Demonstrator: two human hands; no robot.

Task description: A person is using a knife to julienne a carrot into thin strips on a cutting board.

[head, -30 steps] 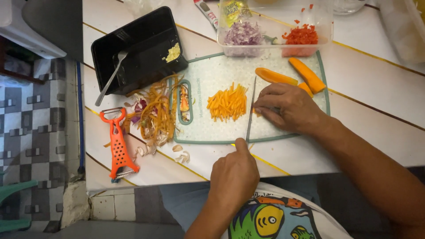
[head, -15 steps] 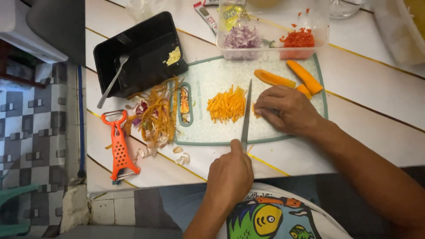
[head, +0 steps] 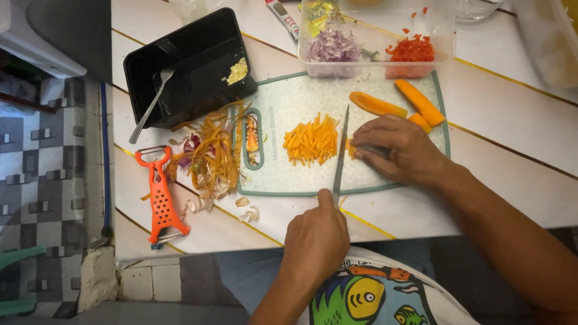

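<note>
Across the cutting board [head: 283, 174], carrot slicing is progressing midway.
Left hand [head: 316, 241] is gripping a knife [head: 341, 153] beside cut carrot sticks [head: 311, 139]; right hand [head: 397, 147] is pressing a carrot piece, hidden; three carrot chunks [head: 378, 105] are lying uncut.

A white table [head: 512, 180] with yellow lines stands over, seemingly, grey checkered floor tiles [head: 42, 156].

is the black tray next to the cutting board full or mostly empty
Mostly empty. The black tray holds only a spoon and a small yellowish heap in one corner; the remaining bottom is bare.
</note>
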